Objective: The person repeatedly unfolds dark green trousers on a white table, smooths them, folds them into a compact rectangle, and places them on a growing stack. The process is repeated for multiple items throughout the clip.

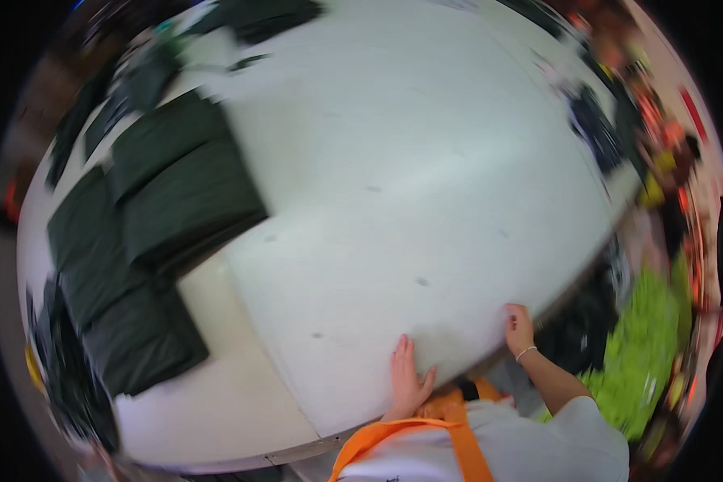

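My left hand [410, 379] lies on the white tabletop [394, 233] close to its near edge. Its fingers are stretched out and it holds nothing. Farther right, my right hand [520, 331] is at the table's right-hand edge, a thin bracelet on its wrist. Its fingers are curled in, and I see nothing in them. On the left half of the table stand stacks of dark green folded cloth [197, 201], with more folded cloth [145, 337] nearer to me. Both hands are well apart from these stacks.
Loose dark cloth [72, 361] hangs at the table's left edge. More dark cloth [273, 18] lies at the far end. A dark bundle [594, 128] is at the far right edge. Bright yellow-green cloth [639, 353] is piled beside me on the right. People at the right are blurred.
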Tool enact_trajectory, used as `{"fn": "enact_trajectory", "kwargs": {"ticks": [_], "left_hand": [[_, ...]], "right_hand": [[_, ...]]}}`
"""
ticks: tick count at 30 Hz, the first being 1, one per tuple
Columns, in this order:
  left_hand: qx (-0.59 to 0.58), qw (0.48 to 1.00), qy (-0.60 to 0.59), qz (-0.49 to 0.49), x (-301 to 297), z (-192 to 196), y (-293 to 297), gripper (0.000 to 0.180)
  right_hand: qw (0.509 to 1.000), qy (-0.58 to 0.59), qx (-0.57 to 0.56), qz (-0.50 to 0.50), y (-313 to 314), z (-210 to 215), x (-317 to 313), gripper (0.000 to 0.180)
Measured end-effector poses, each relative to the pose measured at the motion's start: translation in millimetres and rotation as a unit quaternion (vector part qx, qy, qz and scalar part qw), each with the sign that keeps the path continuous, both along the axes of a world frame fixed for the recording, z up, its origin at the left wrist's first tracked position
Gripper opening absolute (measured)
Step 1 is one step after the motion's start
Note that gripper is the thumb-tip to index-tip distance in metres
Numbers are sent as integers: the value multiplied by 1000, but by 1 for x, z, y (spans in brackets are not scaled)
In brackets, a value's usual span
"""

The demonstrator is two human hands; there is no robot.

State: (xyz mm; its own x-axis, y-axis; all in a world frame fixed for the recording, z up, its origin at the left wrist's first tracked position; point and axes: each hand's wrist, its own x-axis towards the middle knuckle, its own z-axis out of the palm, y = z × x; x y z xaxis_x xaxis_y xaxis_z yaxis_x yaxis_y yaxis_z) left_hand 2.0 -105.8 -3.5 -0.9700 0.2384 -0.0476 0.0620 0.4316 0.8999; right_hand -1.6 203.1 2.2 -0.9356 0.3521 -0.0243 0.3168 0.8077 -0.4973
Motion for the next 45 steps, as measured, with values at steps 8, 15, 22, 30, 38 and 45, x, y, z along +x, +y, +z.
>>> {"fn": "enact_trajectory", "kwargs": {"ticks": [8, 15, 22, 30, 38, 45], "left_hand": [[-167, 938, 103, -286, 22, -1, 84, 68], [-204, 935, 179, -228, -5, -9, 339, 73], [-352, 899, 153, -211, 2, -15, 573, 84], [-444, 852, 195, -199, 4, -29, 598, 81], [-438, 859, 185, -192, 5, -29, 590, 73], [-408, 874, 171, -201, 4, -15, 579, 75]], "right_hand": [[787, -581, -18, -205, 194, -107, 328, 39], [883, -329, -142, -304, 347, -169, 243, 40], [924, -293, 16, -244, 566, -269, 155, 28], [912, -328, 83, -231, 693, -349, 176, 26], [958, -12, 140, -250, 818, -186, 179, 25], [948, -1, 203, -245, 872, 48, 194, 30]]}}
